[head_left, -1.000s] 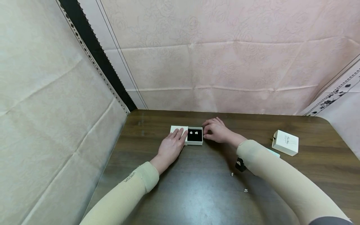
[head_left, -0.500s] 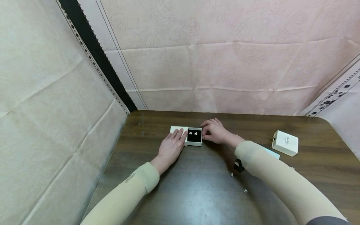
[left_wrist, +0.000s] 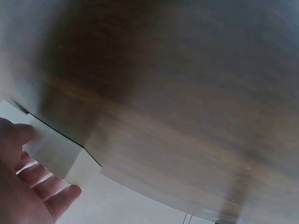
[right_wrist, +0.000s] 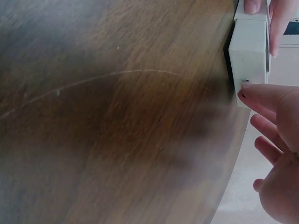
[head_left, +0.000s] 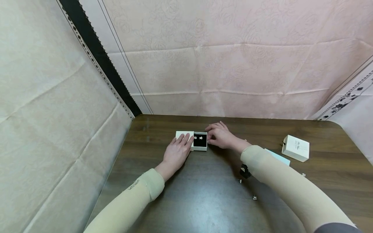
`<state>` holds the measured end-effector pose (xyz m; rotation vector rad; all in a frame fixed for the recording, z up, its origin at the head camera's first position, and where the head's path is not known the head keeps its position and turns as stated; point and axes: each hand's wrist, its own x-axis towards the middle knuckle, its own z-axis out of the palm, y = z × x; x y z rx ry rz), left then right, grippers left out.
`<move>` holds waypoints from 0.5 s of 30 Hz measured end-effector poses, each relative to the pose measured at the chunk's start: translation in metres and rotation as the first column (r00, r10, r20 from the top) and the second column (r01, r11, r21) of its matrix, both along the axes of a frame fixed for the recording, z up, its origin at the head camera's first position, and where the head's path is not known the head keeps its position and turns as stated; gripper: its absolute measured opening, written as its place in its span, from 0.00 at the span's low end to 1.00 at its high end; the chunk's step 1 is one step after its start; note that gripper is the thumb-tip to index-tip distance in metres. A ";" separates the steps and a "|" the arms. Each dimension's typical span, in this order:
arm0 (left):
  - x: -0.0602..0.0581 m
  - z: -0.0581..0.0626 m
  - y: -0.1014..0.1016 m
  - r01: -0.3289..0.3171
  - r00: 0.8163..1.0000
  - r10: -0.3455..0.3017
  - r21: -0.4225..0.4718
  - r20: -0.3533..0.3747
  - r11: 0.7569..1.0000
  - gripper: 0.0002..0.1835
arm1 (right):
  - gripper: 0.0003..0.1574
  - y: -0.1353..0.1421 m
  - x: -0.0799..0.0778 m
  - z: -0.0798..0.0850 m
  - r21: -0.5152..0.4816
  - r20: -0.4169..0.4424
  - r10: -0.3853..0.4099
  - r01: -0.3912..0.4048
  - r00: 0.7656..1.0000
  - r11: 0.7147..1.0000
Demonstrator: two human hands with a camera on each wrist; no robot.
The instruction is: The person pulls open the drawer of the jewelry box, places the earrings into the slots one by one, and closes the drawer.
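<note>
A white drawer-style jewelry box has its outer sleeve (head_left: 180, 133) on the left, with its drawer (head_left: 199, 149) part-way out to the right. Two small silvery studs (head_left: 200, 138) show on the drawer's black lining. My left hand (head_left: 178, 152) holds the sleeve, fingers over the top and thumb along the near side; in the left wrist view its fingertips lie on the white sleeve (left_wrist: 58, 149). Thumb and index finger of my right hand (head_left: 221, 136) meet at the drawer's right end, pinching the small black pull tab (right_wrist: 245, 81).
A second white box (head_left: 295, 148) with printed lettering stands at the right. A light-blue flat piece (head_left: 278, 157) lies partly behind the right sleeve. Small shiny pieces (head_left: 254, 197) lie on the brown table (head_left: 186, 197) near the right forearm. Pale cloth hangs behind and left.
The drawer has slid left, a little further into the sleeve, and my right hand has moved left with it. My left hand stays nearly still on the sleeve.
</note>
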<state>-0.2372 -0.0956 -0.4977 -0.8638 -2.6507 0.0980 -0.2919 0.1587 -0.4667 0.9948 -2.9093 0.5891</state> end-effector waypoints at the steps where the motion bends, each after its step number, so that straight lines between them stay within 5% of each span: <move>1: 0.000 0.000 0.000 -0.002 1.000 0.002 -0.002 0.004 1.000 0.25 | 0.13 -0.001 0.000 0.001 0.001 0.001 0.001 -0.001 1.000 1.000; 15: 0.000 0.003 -0.001 0.013 0.999 -0.014 0.023 0.041 1.000 0.25 | 0.13 -0.014 -0.006 -0.006 -0.005 0.001 0.005 -0.005 1.000 1.000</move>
